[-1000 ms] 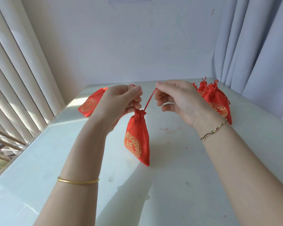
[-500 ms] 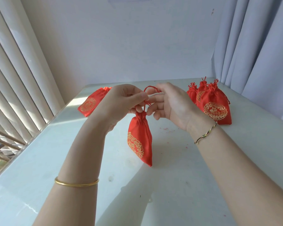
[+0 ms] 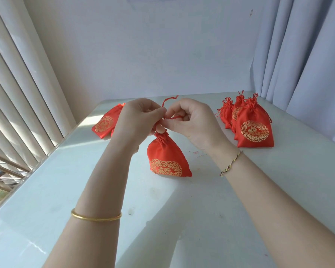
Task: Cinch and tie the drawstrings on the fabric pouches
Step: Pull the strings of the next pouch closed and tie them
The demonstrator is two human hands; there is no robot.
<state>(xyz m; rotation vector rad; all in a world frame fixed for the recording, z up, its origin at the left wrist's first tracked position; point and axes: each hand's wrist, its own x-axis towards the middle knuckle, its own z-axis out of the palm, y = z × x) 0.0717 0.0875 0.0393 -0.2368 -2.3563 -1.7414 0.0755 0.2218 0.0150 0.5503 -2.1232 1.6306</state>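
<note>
The tying step is in hand. A red pouch (image 3: 166,157) with a gold emblem is held by its gathered neck over the middle of the worktop (image 3: 201,219); whether its lower edge touches the surface or hangs just above it cannot be told. The neck is already drawn into tight pleats, so the cinching is judged done for this pouch. The drawstring (image 3: 175,117) is pinched just above the neck by both hands. The left hand (image 3: 137,120) has its fingers (image 3: 157,113) curled round the cord at the gather. The right hand (image 3: 193,124) has its fingers (image 3: 174,123) closed narrowly on a short strand that runs across between the two hands. A loose loop of cord stands up behind the fingertips. A knot appears to be in the making, though whether a crossing has been formed is hidden by the fingers. The next move is judged to call for one end to be passed through the loop and both ends to be pulled apart, with the neck pinned so that the pleats are not let loose. The cord looks thin and smooth, so a firm pinch would be needed. A group of tied pouches (image 3: 254,130) stands at the far right, well apart, and flat pouches (image 3: 104,124) lie at the far left, presumably yet to be done.
</note>
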